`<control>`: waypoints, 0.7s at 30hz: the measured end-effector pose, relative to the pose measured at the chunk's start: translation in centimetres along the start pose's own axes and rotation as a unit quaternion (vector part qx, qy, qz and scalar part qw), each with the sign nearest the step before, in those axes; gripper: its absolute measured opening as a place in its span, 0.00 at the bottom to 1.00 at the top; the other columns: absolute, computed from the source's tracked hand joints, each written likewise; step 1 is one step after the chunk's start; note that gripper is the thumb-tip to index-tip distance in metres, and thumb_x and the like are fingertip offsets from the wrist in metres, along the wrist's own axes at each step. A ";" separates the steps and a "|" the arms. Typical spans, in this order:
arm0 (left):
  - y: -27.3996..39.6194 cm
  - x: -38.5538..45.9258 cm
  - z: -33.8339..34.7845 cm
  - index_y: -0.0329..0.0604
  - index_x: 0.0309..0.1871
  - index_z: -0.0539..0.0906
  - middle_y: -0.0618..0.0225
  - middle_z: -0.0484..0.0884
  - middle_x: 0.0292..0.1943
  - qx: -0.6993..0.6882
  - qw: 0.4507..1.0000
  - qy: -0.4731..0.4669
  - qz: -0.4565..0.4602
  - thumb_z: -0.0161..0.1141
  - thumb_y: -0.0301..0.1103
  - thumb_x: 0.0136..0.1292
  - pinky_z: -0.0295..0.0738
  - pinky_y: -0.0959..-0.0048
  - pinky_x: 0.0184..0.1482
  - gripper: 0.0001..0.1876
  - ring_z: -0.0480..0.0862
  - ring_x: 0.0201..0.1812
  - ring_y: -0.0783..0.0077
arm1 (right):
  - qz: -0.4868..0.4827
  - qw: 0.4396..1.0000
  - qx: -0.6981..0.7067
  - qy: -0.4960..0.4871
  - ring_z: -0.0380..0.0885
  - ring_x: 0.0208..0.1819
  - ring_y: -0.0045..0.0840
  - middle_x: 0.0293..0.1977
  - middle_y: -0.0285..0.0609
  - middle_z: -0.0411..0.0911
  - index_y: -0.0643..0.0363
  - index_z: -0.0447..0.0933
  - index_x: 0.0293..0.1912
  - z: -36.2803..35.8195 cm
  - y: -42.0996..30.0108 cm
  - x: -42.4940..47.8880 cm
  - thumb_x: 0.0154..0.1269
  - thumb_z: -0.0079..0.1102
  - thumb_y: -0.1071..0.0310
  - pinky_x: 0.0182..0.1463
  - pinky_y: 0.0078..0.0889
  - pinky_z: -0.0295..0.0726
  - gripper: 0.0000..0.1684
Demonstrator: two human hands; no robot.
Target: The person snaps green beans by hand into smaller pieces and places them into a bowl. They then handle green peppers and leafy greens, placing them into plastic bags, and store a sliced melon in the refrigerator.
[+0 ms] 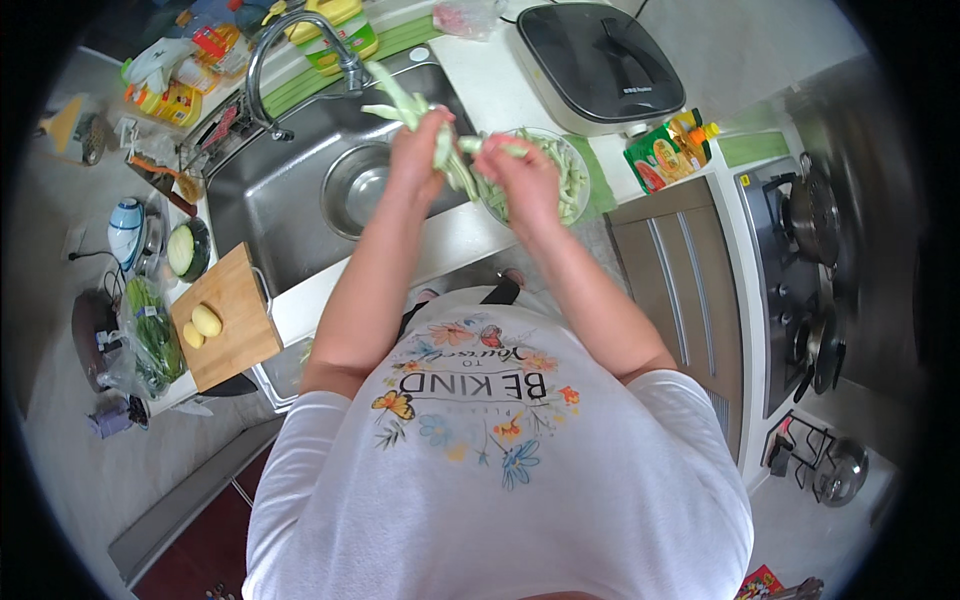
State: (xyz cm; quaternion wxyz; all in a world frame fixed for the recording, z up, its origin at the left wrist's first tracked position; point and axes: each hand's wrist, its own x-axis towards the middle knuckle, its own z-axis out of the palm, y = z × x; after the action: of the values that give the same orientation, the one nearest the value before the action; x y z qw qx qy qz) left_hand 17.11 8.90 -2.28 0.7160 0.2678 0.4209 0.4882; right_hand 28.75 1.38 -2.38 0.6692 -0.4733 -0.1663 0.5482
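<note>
My left hand (418,159) is closed around a bunch of long, pale green beans (405,103), held up over the right part of the sink. The bean ends stick out above and below the fist. Just to the right, my right hand (526,180) pinches a short bean piece (472,144) between thumb and fingers. Beneath that hand stands a clear bowl (588,187) holding many broken bean pieces (568,166); the hand and forearm hide part of it. A round metal bowl (330,180) sits in the stainless steel sink (255,217), partly behind my left forearm.
A curved faucet (256,75) arches over the sink. Two peeled potatoes (206,320) lie on a wooden cutting board (232,356) at left, near bagged leafy greens (154,334) and a cut melon (181,251). A black-lidded electric cooker (592,60) and a gas stove (772,300) stand at right.
</note>
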 end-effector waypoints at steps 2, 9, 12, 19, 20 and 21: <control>0.2 0.9 0.0 0.41 0.33 0.76 0.71 0.74 0.23 0.051 0.999 0.017 -0.003 0.63 0.36 0.61 0.70 0.74 0.25 0.10 0.74 0.23 0.75 | -0.030 0.998 -0.046 0.005 0.79 0.35 0.19 0.35 0.41 0.80 0.67 0.78 0.42 -1.3 1.2 -0.6 0.58 0.64 0.75 0.40 0.17 0.80 0.11; -5.0 1.8 2.8 0.36 0.36 0.77 0.66 0.79 0.29 0.266 0.962 0.043 0.054 0.63 0.37 0.61 0.71 0.72 0.30 0.12 0.76 0.27 0.75 | -0.113 0.977 -0.045 0.172 0.77 0.27 0.18 0.30 0.37 0.78 0.64 0.76 0.43 -10.0 -3.4 3.5 0.57 0.65 0.75 0.33 0.17 0.76 0.12; -6.7 2.5 3.3 0.35 0.35 0.77 0.66 0.79 0.28 0.253 0.965 0.037 0.064 0.63 0.35 0.61 0.72 0.71 0.31 0.11 0.76 0.27 0.73 | -0.109 0.976 0.004 0.190 0.78 0.28 0.21 0.31 0.40 0.78 0.64 0.75 0.42 -13.5 -4.9 3.9 0.58 0.65 0.76 0.33 0.17 0.78 0.12; -8.6 4.0 2.5 0.37 0.32 0.77 0.66 0.78 0.27 0.264 0.959 0.087 0.057 0.63 0.33 0.60 0.72 0.72 0.30 0.09 0.76 0.27 0.74 | -0.158 0.958 0.100 0.218 0.80 0.32 0.25 0.34 0.42 0.78 0.64 0.74 0.42 -17.7 -7.1 3.7 0.59 0.63 0.77 0.39 0.20 0.84 0.11; -9.2 4.4 2.1 0.37 0.33 0.77 0.66 0.79 0.27 0.275 0.956 0.090 0.048 0.64 0.33 0.60 0.72 0.72 0.31 0.09 0.77 0.28 0.74 | -0.155 0.961 0.100 0.208 0.80 0.34 0.25 0.35 0.42 0.78 0.64 0.73 0.42 -18.3 -7.1 3.8 0.59 0.62 0.78 0.40 0.21 0.84 0.11; -9.3 4.2 2.5 0.36 0.33 0.78 0.66 0.80 0.28 0.294 0.953 0.065 0.036 0.64 0.33 0.59 0.73 0.72 0.31 0.09 0.78 0.28 0.73 | -0.154 0.963 0.098 0.199 0.80 0.35 0.26 0.36 0.43 0.78 0.64 0.73 0.42 -18.3 -7.5 3.6 0.60 0.62 0.78 0.41 0.21 0.84 0.10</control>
State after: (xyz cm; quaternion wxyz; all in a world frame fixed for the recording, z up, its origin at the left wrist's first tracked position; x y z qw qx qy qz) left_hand 24.42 9.30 -9.82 0.5583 0.4490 0.5817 0.3851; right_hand 47.93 -3.28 -6.43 0.8082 -0.4736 -0.0467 0.3470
